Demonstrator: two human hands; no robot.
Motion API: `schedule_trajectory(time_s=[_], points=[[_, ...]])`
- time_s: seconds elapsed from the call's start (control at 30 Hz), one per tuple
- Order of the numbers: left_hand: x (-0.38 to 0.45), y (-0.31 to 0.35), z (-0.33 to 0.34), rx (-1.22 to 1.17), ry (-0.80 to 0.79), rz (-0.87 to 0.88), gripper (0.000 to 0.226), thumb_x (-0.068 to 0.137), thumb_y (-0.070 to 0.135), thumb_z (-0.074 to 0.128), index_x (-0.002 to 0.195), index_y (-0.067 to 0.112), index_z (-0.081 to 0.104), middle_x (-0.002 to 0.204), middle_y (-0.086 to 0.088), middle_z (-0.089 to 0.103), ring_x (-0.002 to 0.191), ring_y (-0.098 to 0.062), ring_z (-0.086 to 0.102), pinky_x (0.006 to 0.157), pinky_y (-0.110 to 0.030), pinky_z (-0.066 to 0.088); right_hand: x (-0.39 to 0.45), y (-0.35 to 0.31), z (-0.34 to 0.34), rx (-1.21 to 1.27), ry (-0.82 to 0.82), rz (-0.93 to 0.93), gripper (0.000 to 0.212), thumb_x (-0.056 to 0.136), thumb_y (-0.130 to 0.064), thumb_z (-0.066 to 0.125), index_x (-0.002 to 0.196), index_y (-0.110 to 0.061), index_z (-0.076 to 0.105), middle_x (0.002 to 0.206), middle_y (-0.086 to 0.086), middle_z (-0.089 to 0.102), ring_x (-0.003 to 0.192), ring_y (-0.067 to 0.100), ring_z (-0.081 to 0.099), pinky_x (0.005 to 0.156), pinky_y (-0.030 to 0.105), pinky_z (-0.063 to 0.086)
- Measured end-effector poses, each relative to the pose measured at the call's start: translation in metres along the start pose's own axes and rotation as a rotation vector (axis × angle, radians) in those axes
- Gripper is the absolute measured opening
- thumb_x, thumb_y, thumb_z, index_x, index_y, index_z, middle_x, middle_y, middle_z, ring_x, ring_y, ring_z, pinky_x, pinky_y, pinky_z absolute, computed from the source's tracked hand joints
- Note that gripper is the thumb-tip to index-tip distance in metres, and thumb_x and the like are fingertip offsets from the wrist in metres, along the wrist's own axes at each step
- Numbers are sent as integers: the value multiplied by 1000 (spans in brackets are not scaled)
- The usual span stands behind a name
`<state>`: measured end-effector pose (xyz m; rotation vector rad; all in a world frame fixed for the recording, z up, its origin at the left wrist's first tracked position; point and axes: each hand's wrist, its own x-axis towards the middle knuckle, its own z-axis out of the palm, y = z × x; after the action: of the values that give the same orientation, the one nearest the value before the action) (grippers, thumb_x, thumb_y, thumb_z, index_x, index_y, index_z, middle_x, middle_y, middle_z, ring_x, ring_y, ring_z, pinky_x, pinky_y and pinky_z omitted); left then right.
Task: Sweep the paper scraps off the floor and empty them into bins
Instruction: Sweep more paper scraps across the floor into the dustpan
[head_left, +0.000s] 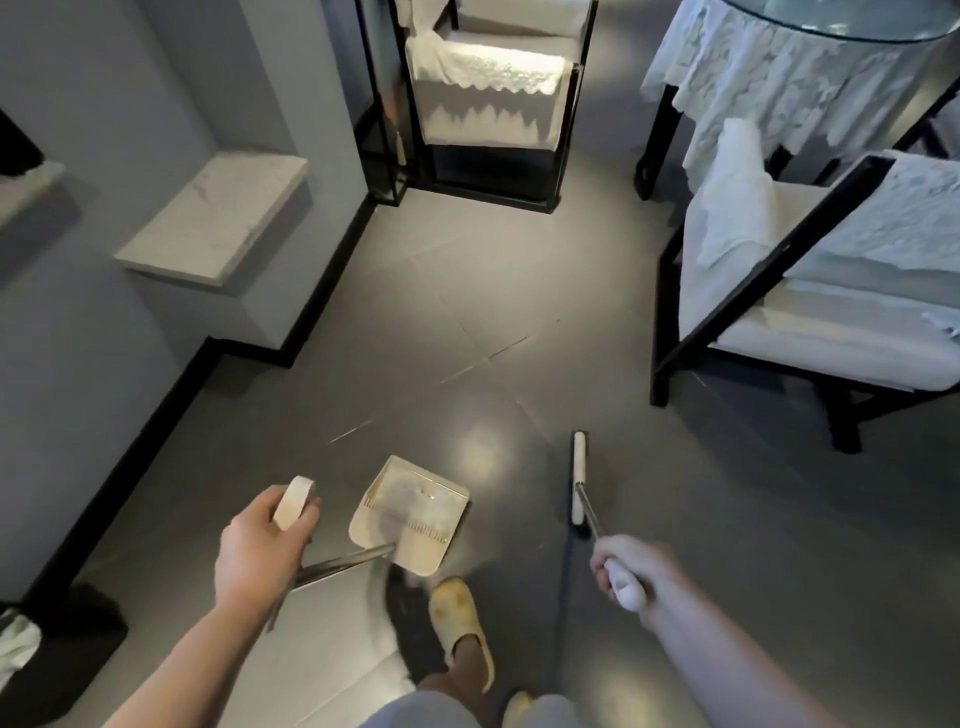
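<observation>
On the grey tiled floor (415, 312), low in the head view, a cream dustpan (410, 512) sits with pale paper scraps (439, 512) blurred inside it; no scraps are discernible on the open floor. Left hand (260, 545) curls round the cream grip of the dustpan's metal handle (343, 564). Right hand (631, 571) grips the white end of the broom handle (589, 512), fingers wrapped; the narrow broom head (578, 478) rests on the floor just right of the dustpan, apart from it. No brand, label or writing is legible on any item. One slippered foot (462, 629) stands just behind the dustpan. Edges: black skirting (171, 405) along the left wall, a marble ledge (218, 218) jutting from it, a black-framed chair (779, 291) at right, a lace-draped rack (488, 104) ahead. Open floor lies between ledge and chair, ahead of the dustpan. A dark bin (57, 654) sits at the lower left edge.
</observation>
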<state>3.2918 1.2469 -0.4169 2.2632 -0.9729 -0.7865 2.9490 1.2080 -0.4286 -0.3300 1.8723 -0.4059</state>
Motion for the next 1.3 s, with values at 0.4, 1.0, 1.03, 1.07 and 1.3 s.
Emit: schedule_trajectory(time_s=[0.4,1.0,1.03,1.07,1.3], points=[[97,14,16,48,-41,-73,6,87,38,64,84,32,63,68,1,66,64,-29,64,66,-42,56,12,-103,24,-58,-208,77,9,83,1,55,83,-3,62,63,7,54,31,5,42,29,9,23],[167,60,37,289,-120,61,7,94,40,55,92,33,57,73,6,62,70,-17,58,63,-31,42,38,-113,72,-674,-288,-95,29,67,5,65,90,-11,73,69,12,63,37,16,56,44,22,45],[169,63,39,291,-125,68,7,94,40,55,93,33,58,73,7,62,69,-16,57,61,-31,40,33,-111,72,-684,-312,-75,36,68,5,64,97,-13,72,69,12,62,36,16,55,42,21,44],[172,66,40,291,-133,73,7,94,40,56,93,33,58,74,7,62,69,-14,56,60,-30,39,29,-112,70,-683,-332,-60,40,68,6,64,103,-13,71,69,13,63,36,16,54,41,20,43],[187,79,46,298,-163,99,10,94,40,56,94,31,58,76,7,61,73,-18,58,64,-31,40,4,-144,16,-583,-325,-110,46,67,11,66,92,-28,75,77,15,71,39,22,49,40,23,39]])
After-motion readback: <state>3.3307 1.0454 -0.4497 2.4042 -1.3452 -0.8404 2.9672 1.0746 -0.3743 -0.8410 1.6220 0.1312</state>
